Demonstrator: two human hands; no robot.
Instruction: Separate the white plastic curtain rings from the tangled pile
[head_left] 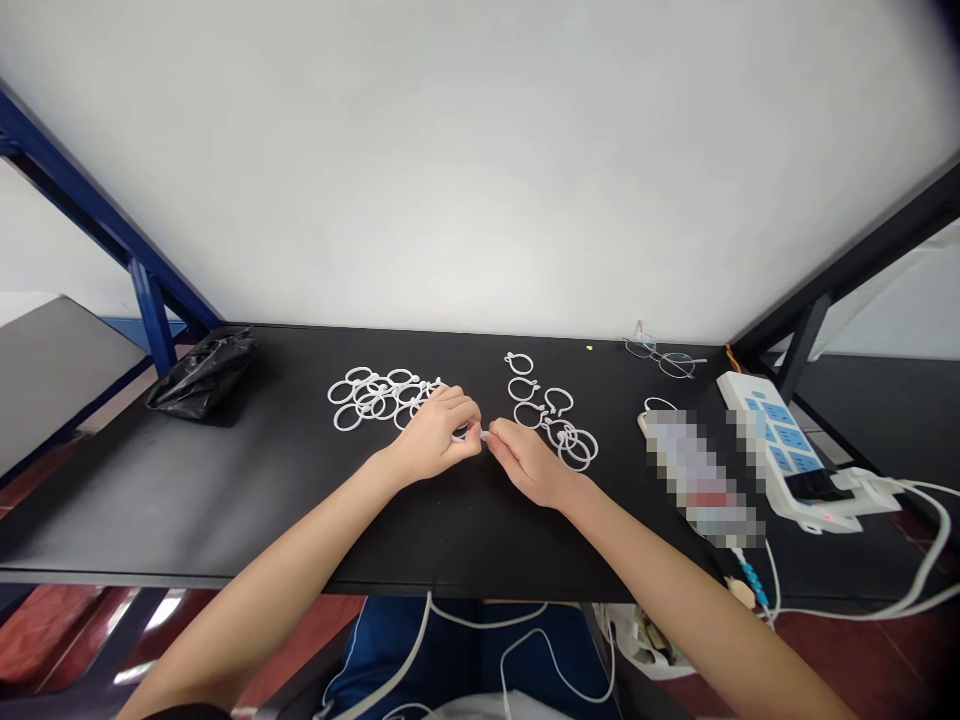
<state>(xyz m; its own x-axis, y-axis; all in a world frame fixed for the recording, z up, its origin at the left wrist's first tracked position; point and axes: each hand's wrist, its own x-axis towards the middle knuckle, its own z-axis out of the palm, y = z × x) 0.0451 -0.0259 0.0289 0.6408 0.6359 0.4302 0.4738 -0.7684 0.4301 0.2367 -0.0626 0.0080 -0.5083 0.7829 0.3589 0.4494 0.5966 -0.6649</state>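
My left hand (pixel 441 432) is closed in a pinch on a white plastic ring (pixel 484 435), probably a curtain ring. Close beside it, my right hand (pixel 525 462) is also closed, with thumb and fingers pressed on the end of the same ring. A short piece of it shows between the two hands; the rest is mostly hidden by the fingers. Left of and behind my left hand lies a pile of white rings (pixel 382 389) with small knobs at their ends. Several more white rings (pixel 534 390) lie loosely spread behind and to the right of my right hand.
A crumpled black plastic bag (pixel 206 375) lies at the table's left. Eyeglasses (pixel 660 357), a blurred phone (pixel 697 475) on a cable, and a white power strip (pixel 780 440) with plugs occupy the right. The white wall (pixel 480 180) borders the black table (pixel 300 500). Cables hang over my lap.
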